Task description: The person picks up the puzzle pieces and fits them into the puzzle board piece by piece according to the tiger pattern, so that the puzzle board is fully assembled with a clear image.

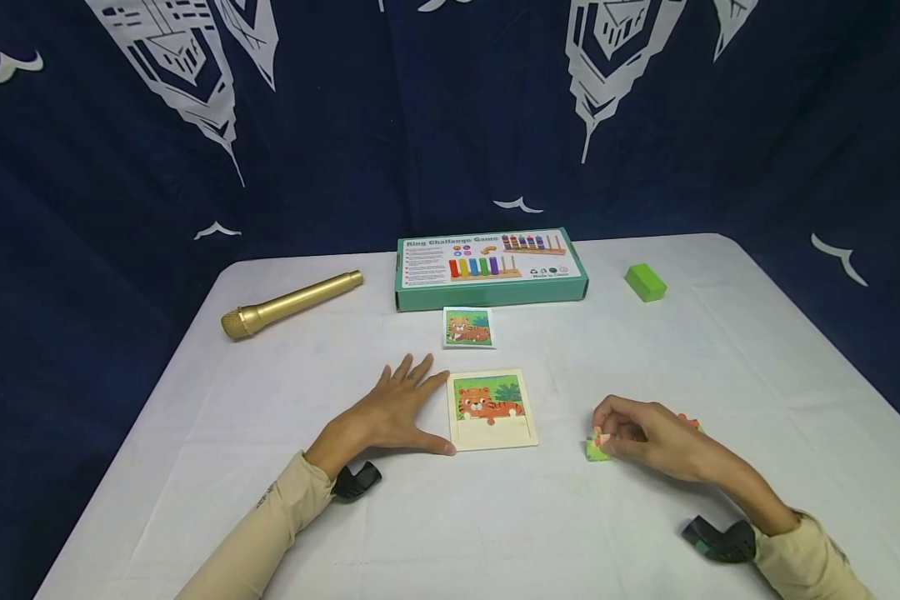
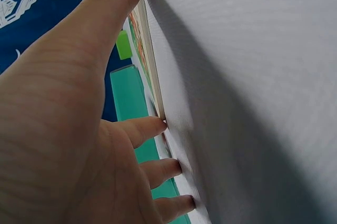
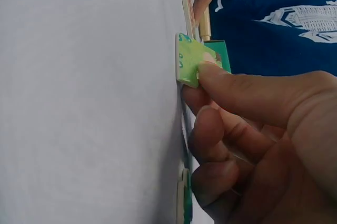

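A wooden puzzle board with a tiger picture lies in the middle of the table; its upper part is filled and its lower part is bare wood. My left hand is spread along the board's left side, thumb and index fingertip at its edge. To the right, my right hand pinches a green puzzle piece between thumb and fingers, close to the tabletop. Another puzzle piece with orange on it shows partly behind the right hand. In the right wrist view, loose pieces lie below the curled fingers.
A small tiger picture card lies beyond the board. Behind it is a green Ring Challenge Game box. A gold microphone lies at the back left, a green block at the back right. A dark blue curtain hangs behind the table.
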`<action>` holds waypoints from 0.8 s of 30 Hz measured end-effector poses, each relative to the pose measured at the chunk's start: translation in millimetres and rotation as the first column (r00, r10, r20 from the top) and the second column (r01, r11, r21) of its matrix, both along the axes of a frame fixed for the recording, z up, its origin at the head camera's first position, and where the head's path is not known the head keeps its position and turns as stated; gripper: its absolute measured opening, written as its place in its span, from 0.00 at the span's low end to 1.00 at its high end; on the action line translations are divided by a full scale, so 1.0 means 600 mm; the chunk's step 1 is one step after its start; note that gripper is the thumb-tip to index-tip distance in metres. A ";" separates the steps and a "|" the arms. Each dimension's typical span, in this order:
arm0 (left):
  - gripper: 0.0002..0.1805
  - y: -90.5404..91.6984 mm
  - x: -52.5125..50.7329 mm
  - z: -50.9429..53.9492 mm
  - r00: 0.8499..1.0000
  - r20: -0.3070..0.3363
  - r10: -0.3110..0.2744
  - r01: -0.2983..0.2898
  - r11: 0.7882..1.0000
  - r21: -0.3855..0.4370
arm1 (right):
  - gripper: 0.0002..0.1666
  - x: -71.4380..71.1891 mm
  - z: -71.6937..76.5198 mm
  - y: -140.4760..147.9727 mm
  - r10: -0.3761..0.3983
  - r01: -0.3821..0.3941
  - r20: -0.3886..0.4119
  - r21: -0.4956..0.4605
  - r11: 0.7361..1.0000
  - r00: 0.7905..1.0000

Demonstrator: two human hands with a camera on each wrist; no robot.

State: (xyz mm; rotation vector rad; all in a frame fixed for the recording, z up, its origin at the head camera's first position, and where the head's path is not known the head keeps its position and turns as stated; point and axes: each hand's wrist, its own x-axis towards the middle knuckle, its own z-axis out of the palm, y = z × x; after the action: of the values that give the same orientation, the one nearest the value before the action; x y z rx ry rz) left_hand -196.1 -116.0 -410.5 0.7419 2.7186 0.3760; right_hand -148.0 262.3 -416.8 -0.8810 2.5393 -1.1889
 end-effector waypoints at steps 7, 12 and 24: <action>0.61 0.002 0.000 0.001 1.000 0.004 0.000 0.000 1.000 0.000 | 0.07 -0.005 0.004 -0.012 -0.034 0.037 0.064 -0.042 0.998 0.997; 0.61 0.003 0.000 0.002 1.000 0.003 0.002 -0.002 1.000 0.003 | 0.10 -0.015 0.008 -0.036 -0.002 0.013 0.137 -0.079 0.997 0.991; 0.61 0.001 0.001 0.003 1.000 0.008 0.001 -0.002 1.000 0.014 | 0.11 -0.042 0.011 -0.122 0.146 -0.122 0.163 -0.146 0.982 0.976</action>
State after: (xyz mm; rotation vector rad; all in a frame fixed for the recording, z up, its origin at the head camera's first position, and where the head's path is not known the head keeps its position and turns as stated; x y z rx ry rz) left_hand -195.2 -115.6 -408.9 0.7408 2.7123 0.3979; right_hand -173.4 189.0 -410.0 -0.9198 2.2477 -1.3443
